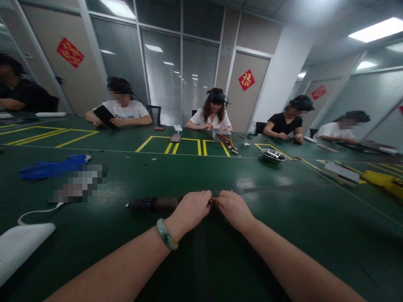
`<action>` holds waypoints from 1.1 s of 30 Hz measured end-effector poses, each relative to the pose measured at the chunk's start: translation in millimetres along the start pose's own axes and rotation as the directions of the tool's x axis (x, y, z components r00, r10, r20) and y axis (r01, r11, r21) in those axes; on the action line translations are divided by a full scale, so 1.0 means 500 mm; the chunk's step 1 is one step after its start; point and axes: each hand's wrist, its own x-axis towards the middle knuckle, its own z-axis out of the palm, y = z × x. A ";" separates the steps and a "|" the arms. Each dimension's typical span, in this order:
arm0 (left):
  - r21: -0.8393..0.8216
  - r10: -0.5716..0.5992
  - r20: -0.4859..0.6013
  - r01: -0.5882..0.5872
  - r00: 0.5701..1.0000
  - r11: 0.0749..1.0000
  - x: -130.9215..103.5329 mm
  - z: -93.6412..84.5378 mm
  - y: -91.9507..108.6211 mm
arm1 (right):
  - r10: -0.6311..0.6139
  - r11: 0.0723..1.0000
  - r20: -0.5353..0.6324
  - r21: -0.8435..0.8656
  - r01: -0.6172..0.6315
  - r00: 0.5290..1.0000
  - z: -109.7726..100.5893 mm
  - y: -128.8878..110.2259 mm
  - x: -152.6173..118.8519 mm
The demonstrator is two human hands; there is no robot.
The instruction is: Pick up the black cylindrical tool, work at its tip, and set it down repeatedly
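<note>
A long dark cylindrical tool, which looks like an inline electric screwdriver (166,204), lies crosswise in front of me with its silver tip to the left. My left hand (193,209), with a green bangle on the wrist, is closed around its right end. Close by on the right, my right hand (234,209) has its fingers pinched together at that end, almost touching the left fingertips. Whatever small part sits between the two hands is mostly hidden by the fingers.
Left of the tool lie a blurred-out device (80,184) on a white cable, a blue glove (53,167) and a white box-like object (23,247). A metal bowl (273,155) and a water bottle (250,135) stand farther off. Several people sit across the green table (299,230).
</note>
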 end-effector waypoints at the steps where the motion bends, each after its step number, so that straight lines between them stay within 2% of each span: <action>1: -0.006 0.003 -0.010 -0.003 1.000 1.000 0.000 0.001 -0.001 | -0.004 1.000 -0.004 0.004 0.004 1.000 0.002 0.003 0.001; 5: -0.025 0.008 -0.032 -0.009 0.999 1.000 -0.002 0.002 -0.003 | -0.038 0.999 0.001 0.016 0.038 0.999 0.010 0.008 0.006; 10: -0.031 -0.013 -0.027 0.012 1.000 0.999 -0.004 -0.001 -0.001 | 0.007 0.993 0.135 -0.122 0.010 0.991 0.011 -0.010 0.017; 13: -0.049 0.002 -0.060 -0.005 0.998 0.999 -0.006 0.001 -0.003 | -0.030 0.984 0.137 -0.168 0.054 0.990 0.007 -0.022 0.025; 15: -0.042 0.052 -0.108 -0.057 0.993 0.997 -0.007 0.004 -0.006 | -0.003 0.985 0.121 -0.173 0.024 0.993 0.002 -0.017 0.028; 18: -0.015 0.126 -0.171 -0.130 0.977 0.991 -0.010 0.008 -0.010 | 0.096 0.979 0.099 -0.188 -0.076 0.991 -0.014 0.023 0.019; 22: -0.032 0.166 -0.179 -0.175 0.970 0.984 -0.012 0.013 -0.016 | 0.270 0.937 0.092 -0.253 -0.240 0.958 -0.060 0.128 -0.042; 25: -0.065 0.176 -0.166 -0.189 0.970 0.980 -0.011 0.018 -0.023 | 0.453 0.855 0.072 -0.319 -0.410 0.889 -0.108 0.212 -0.136; 29: -0.116 0.163 -0.135 -0.179 0.977 0.977 -0.010 0.028 -0.030 | 0.654 0.705 0.047 -0.399 -0.586 0.755 -0.169 0.299 -0.302; 31: -0.143 0.153 -0.118 -0.169 0.981 0.975 -0.010 0.032 -0.030 | 0.744 0.610 0.027 -0.435 -0.662 0.667 -0.188 0.331 -0.387; 33: -0.174 0.150 -0.099 -0.165 0.984 0.971 -0.010 0.035 -0.028 | 0.832 0.488 -0.008 -0.462 -0.740 0.554 -0.200 0.355 -0.461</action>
